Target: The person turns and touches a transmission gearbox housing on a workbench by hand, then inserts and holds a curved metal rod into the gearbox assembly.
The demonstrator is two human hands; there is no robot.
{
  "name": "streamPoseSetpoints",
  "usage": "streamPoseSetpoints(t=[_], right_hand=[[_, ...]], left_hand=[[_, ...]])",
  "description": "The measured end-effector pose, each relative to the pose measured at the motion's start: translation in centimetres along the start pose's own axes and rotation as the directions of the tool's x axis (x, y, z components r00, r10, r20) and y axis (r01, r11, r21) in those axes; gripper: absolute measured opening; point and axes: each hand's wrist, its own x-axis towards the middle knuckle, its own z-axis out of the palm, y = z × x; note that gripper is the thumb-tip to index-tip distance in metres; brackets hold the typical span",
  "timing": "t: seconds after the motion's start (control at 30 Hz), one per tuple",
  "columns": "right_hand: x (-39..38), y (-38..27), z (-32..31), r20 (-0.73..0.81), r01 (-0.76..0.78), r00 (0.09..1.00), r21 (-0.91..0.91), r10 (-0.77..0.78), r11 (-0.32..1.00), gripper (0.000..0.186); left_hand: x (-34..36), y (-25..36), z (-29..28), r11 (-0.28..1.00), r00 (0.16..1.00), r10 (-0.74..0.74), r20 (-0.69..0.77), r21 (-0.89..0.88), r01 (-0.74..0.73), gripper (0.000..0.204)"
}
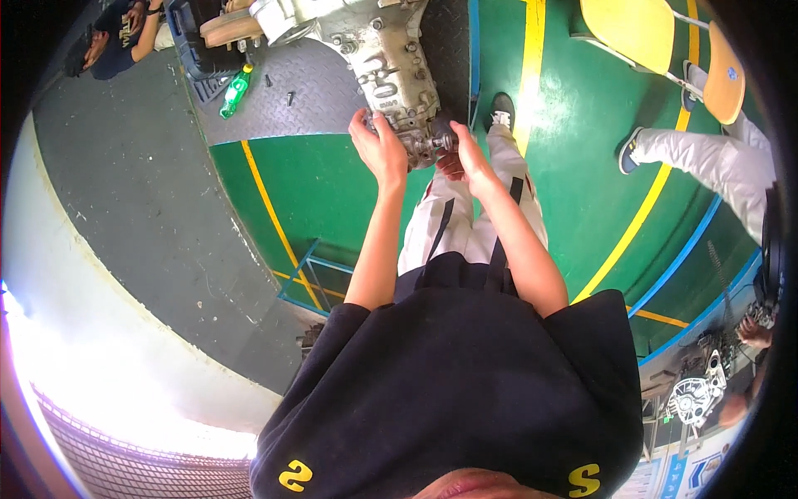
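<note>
A silvery metal gearbox housing point(391, 66) lies on the bench, its narrow end pointing toward me and reaching past the bench's near edge. My left hand point(382, 154) grips the left side of this end, fingers along the casing and thumb nearer the top. On the other side my right hand point(472, 162) is closed around the end's lower right, with some fingers curled beneath it. A small metal fitting point(442, 141) sticks out beside the right thumb. My palms and the underside of the housing are hidden.
Two loose bolts point(289, 98) and a green bottle point(237, 91) are on the checkered metal bench top point(320, 112). A black case point(199, 46) stands by a wooden block point(229, 29). Another person point(125, 41) is far left; another's legs point(706, 162) are right, near a yellow chair point(632, 29).
</note>
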Motion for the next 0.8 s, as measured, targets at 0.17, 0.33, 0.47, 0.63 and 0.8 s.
streamPoseSetpoints(t=[0.17,0.33,0.47,0.63,0.8], right_hand=[[1.1,-2.8,0.1,0.072,0.173,0.984,-0.198,-0.162,0.965,0.057],[1.9,-0.3,-0.8,0.003,0.413,0.897,-0.357,-0.441,0.838,0.046],[3.5,0.0,-1.6,-0.047,0.329,0.928,-0.366,-0.371,0.870,0.047],[3.6,0.7,-1.3,-0.002,0.503,0.789,-0.574,-0.615,0.646,0.042],[3.1,1.9,-0.8,-0.124,0.313,0.898,-0.494,-0.422,0.811,0.035]], left_hand=[[-0.1,0.1,0.1,0.999,0.999,0.039,-0.003,-0.014,-0.039,0.036],[-0.2,0.1,0.1,0.999,0.998,0.039,-0.041,-0.007,-0.039,0.036],[-0.2,0.2,0.1,1.000,0.999,0.015,-0.028,-0.022,-0.016,0.037],[-0.3,0.2,0.0,0.999,1.000,0.002,-0.019,-0.034,-0.003,0.038],[-0.1,0.4,-0.1,0.998,0.998,0.047,-0.040,0.034,-0.045,0.037]])
